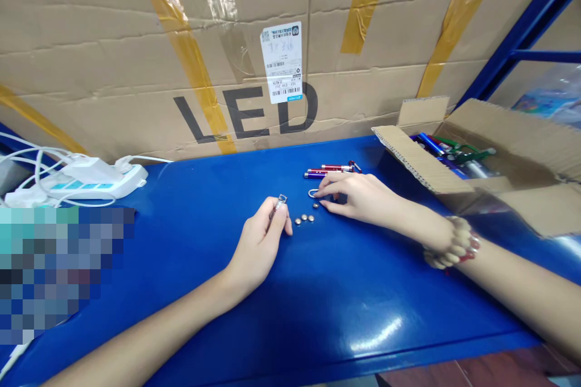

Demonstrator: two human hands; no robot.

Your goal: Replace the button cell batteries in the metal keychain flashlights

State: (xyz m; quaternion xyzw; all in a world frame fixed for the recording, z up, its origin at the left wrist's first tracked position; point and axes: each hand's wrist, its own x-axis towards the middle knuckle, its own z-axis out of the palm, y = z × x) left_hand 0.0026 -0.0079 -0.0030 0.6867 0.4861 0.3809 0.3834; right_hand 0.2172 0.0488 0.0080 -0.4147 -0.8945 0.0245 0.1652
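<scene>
My left hand (pixel 263 233) is closed around a small silver metal piece, perhaps a clip or tube end (pixel 282 199), which sticks up between thumb and fingers. Most of it is hidden in the grip. To the right, my right hand (pixel 356 195) reaches low over the table with thumb and index finger apart. Its index fingertip is at a silver carabiner hook (pixel 313 193), partly covered by the hand. Close to the thumb lies a button cell (pixel 315 206); several more button cells (pixel 304 217) lie between the hands. Behind the right hand are a purple penlight (pixel 313 175) and a red penlight (pixel 333 167).
An open cardboard box (pixel 408 160) holding coloured metal penlights stands at the right. On the left sits a white power strip (pixel 131 180) with tangled cables. A large carton (pixel 204 60) marked LED rises behind the blue table (pixel 281 314). A pixelated area covers the left edge.
</scene>
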